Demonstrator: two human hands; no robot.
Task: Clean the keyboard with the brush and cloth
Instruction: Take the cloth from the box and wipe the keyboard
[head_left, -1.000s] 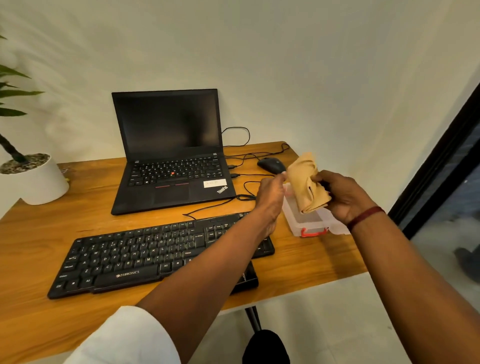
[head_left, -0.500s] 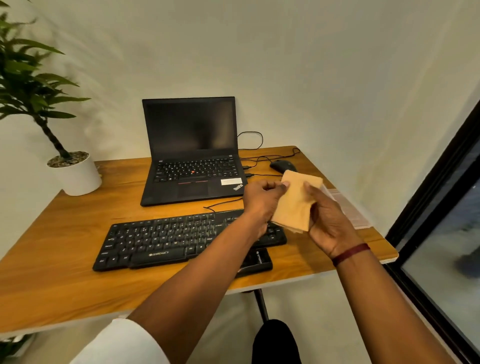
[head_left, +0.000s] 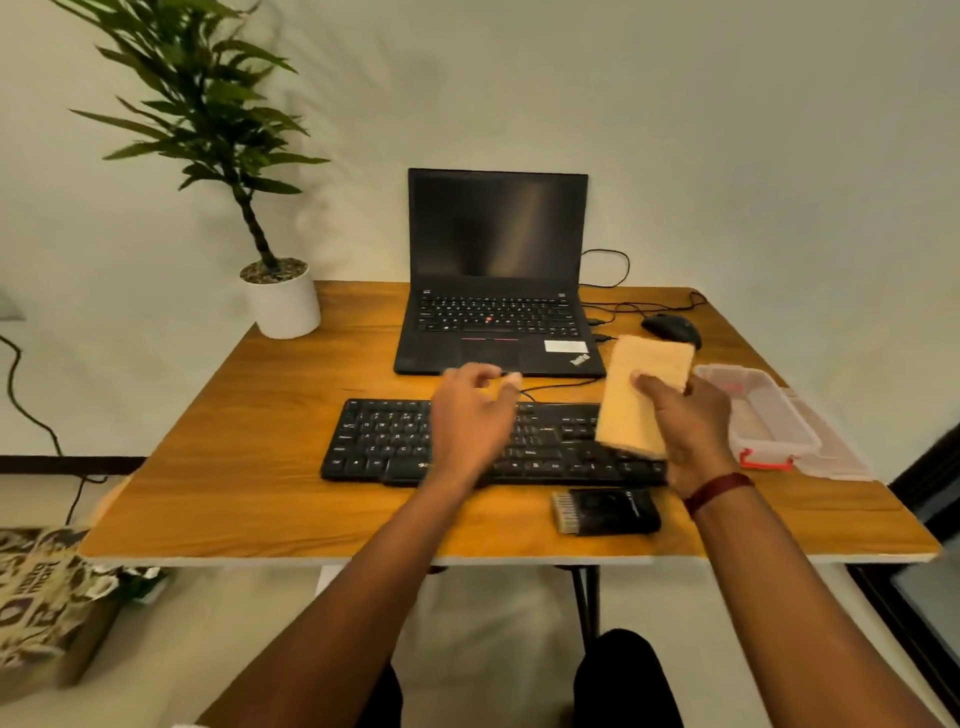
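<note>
We note right hand (head_left: 691, 431) gripping folded tan cloth (head_left: 639, 395) over 3 o'clock end of black rectangular keyboard (head_left: 379, 441). Left hand (head_left: 470, 415) hovers mid-keyboard, fingers loose, apart. Black flat brush (head_left: 605, 512) lies at keyboard's 5 o'clock.

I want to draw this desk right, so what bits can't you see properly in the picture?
Head view, keyboard: middle keys hidden by the left hand, right end by the cloth and right hand; key letters too small.
Head view, mouse: near side hidden behind the cloth.
Head view, brush: print on its black body is blurred.
Head view, bag on the floor: cut off by the left edge.
</note>
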